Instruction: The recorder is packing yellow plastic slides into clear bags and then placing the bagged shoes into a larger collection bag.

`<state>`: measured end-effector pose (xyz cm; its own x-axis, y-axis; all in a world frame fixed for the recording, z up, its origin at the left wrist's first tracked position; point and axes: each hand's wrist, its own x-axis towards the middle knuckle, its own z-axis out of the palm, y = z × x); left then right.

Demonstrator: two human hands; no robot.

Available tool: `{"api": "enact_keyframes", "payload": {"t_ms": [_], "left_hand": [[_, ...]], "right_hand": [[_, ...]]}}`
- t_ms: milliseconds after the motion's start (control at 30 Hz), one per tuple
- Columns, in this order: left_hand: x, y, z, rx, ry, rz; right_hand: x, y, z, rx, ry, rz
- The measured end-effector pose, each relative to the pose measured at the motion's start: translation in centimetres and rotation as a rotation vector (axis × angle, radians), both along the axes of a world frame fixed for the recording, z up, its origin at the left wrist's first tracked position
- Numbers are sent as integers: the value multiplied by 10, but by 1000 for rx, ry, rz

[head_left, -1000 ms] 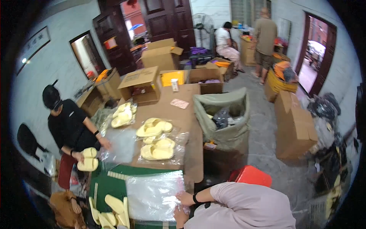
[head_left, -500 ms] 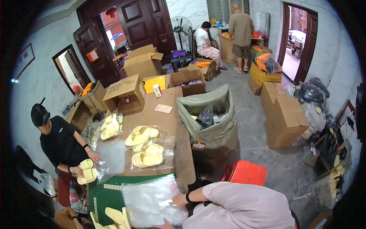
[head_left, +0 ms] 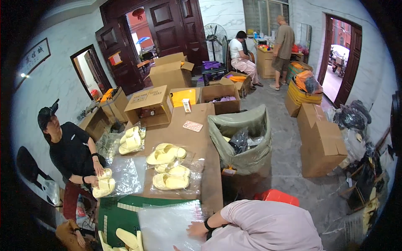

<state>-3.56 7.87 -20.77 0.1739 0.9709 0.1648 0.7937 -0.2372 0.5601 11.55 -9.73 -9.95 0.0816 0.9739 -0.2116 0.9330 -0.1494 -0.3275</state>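
My right hand (head_left: 196, 229), with a black band at its wrist, lies with fingers spread on a stack of clear plastic bags (head_left: 163, 219). Just a small part of my left hand (head_left: 176, 248) shows at the lower edge, by the same bags; its fingers are mostly cut off. My pink sleeve (head_left: 268, 219) fills the lower right. Under the bags is a green mat (head_left: 121, 215). Loose pale yellow slippers (head_left: 127, 239) stand at its near left. Across the table's left side, a co-worker in black holds a pair of yellow slippers (head_left: 104, 186) in both hands.
Bagged yellow slippers (head_left: 171, 180), a phone (head_left: 193, 126) and cartons (head_left: 148, 108) occupy the brown table (head_left: 209, 167). A large lined bin (head_left: 240, 138) and a red stool (head_left: 278, 196) stand to the right. Tall cartons (head_left: 322, 146) line the right side; two people are at the back.
My view has shifted, so the room sits lower and further right. The co-worker's far hand has left the flat bag for the slippers, and their head is raised. My right hand remains on the bags.
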Motion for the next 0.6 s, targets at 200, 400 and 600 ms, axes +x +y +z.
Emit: {"api": "enact_keyframes", "payload": {"t_ms": [200,400,600], "left_hand": [[20,26,-56,100,-424,-471],[25,-20,53,-660,-905,-226],[-7,10,31,-1001,-980,103]], "right_hand": [[11,-6,-23,31,-29,-96],[13,1,-17,-38,-2,-131],[-3,20,-14,15,-2,-51]]}}
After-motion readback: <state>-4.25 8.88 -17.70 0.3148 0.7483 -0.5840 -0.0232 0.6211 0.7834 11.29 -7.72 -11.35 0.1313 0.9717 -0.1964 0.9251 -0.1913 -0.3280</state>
